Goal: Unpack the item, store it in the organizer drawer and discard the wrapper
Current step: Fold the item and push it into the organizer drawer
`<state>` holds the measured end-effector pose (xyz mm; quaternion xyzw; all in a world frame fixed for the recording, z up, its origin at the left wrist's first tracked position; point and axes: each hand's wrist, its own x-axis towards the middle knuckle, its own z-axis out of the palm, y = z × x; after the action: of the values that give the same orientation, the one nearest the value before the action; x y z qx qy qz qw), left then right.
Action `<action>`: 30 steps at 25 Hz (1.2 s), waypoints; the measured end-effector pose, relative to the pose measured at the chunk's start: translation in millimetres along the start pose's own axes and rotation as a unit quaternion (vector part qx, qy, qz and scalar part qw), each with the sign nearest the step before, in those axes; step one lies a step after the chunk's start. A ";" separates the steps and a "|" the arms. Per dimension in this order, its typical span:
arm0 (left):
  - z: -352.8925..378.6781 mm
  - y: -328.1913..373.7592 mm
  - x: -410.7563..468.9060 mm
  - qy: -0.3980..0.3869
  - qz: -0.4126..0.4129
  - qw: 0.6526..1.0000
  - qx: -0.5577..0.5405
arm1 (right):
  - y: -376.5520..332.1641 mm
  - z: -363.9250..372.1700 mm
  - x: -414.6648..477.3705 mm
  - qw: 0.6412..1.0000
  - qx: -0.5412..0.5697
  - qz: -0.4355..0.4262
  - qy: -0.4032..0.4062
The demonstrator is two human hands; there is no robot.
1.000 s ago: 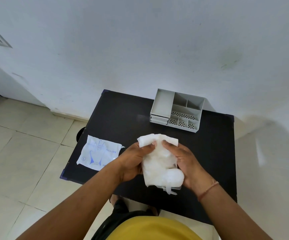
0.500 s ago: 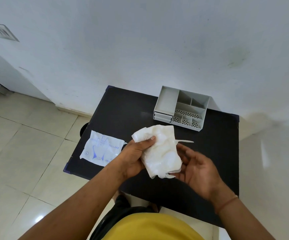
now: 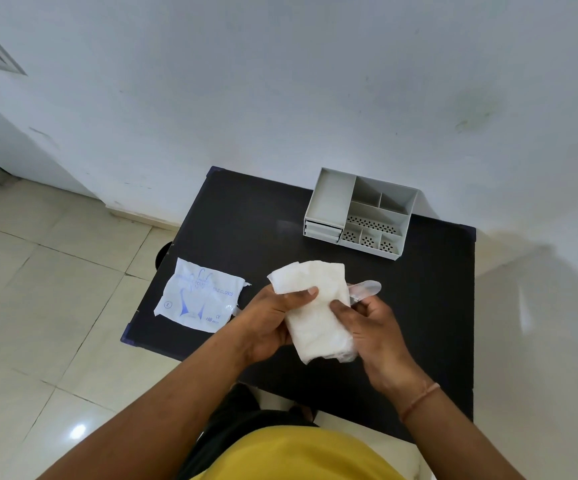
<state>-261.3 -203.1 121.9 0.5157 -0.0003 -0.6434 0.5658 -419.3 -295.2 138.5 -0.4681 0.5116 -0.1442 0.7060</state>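
Note:
Both hands hold a folded white bundle of thin plastic gloves (image 3: pixel 315 306) above the middle of the black table (image 3: pixel 246 216). My left hand (image 3: pixel 273 320) pinches its upper left side with the thumb on top. My right hand (image 3: pixel 367 327) grips its right edge, and a clear glove finger sticks out above that hand. The torn white wrapper with blue print (image 3: pixel 201 296) lies flat at the table's left edge. A grey organizer (image 3: pixel 329 202) with open compartments and two small shut drawers at its front left stands at the back of the table.
A white wall rises right behind the table. Beige floor tiles lie to the left, with a dark round object (image 3: pixel 163 258) on the floor under the table's left edge. My yellow shirt fills the bottom of the view.
My right hand, open beside the bundle half a second ago, has closed on its right edge again. The bundle has turned a little more upright and the wrapper has not moved.

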 end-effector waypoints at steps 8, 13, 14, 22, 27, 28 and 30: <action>-15.0 2.1 13.3 -0.007 0.027 0.998 0.061 | -2.1 6.1 6.3 0.998 0.040 -0.043 -0.035; -34.6 18.0 27.3 -0.053 0.010 0.997 0.049 | 11.9 -14.2 28.1 0.896 0.393 0.187 -0.091; -36.1 21.1 29.1 -0.066 0.011 0.997 0.048 | 15.4 -8.5 28.1 0.902 0.364 0.200 -0.113; -50.7 45.8 34.5 -0.110 -0.010 0.976 0.188 | -10.5 51.9 26.3 0.984 0.131 0.098 -0.074; -61.7 71.5 39.1 -0.096 -0.039 0.959 0.262 | -2.4 73.8 30.8 0.991 0.098 0.079 -0.035; -62.1 76.7 39.2 -0.097 -0.042 0.957 0.271 | -1.3 74.6 31.6 0.989 0.115 0.087 -0.022; -66.8 89.9 42.8 -0.110 -0.057 0.958 0.258 | 0.8 77.4 35.2 0.982 0.162 0.096 0.003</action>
<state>-144.1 -227.7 114.7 0.5690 -0.1992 -0.7053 0.3729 -337.9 -279.1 120.2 -0.2956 0.5263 -0.1580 0.7815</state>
